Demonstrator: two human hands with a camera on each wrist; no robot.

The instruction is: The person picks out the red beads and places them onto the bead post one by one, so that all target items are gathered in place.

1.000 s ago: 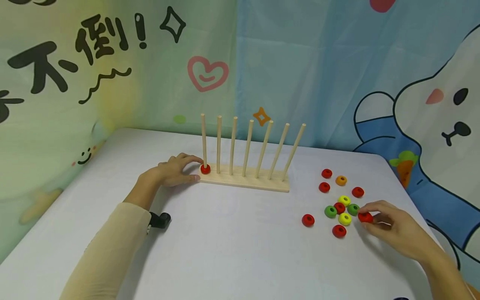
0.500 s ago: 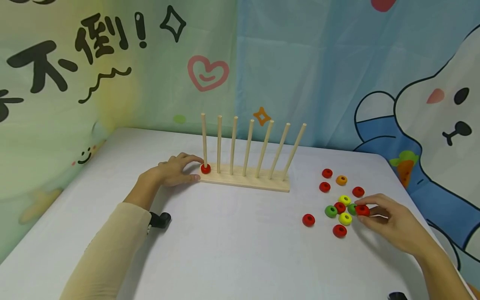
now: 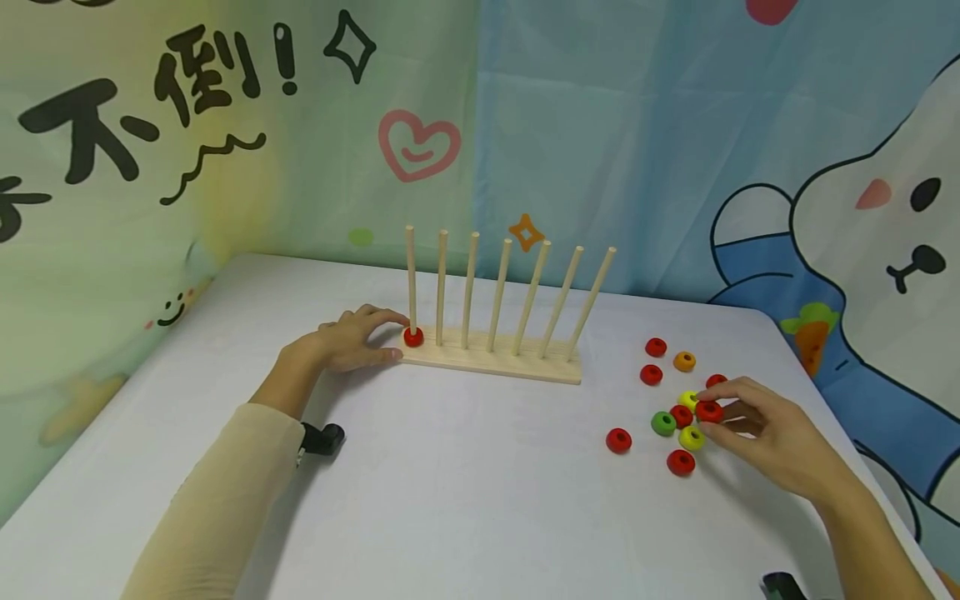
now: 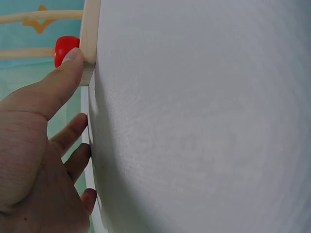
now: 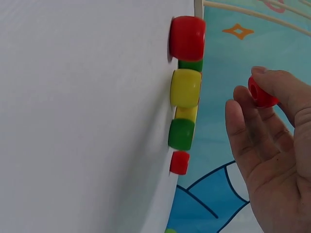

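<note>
A wooden peg stand (image 3: 491, 360) with a row of several upright pegs stands mid-table in the head view. One red bead (image 3: 413, 337) sits at the foot of its leftmost peg. My left hand (image 3: 352, 340) holds the stand's left end, thumb at the front corner and index finger reaching behind by the bead. On the right, my right hand (image 3: 780, 437) pinches another red bead (image 5: 265, 94) between thumb and fingertips. In the right wrist view this bead is raised off the table, its hole showing at the side. It overlaps the loose group in the head view.
Loose beads lie on the right of the white table: a green bead (image 3: 663, 423), a yellow bead (image 3: 692, 438), an orange bead (image 3: 684, 361) and several red ones, such as a red bead (image 3: 618, 441). A printed cloth (image 3: 570, 150) hangs behind the table.
My right hand has moved left and slightly away from me with the red bead, now covering a green bead in the head view. My left hand stays at the stand.
</note>
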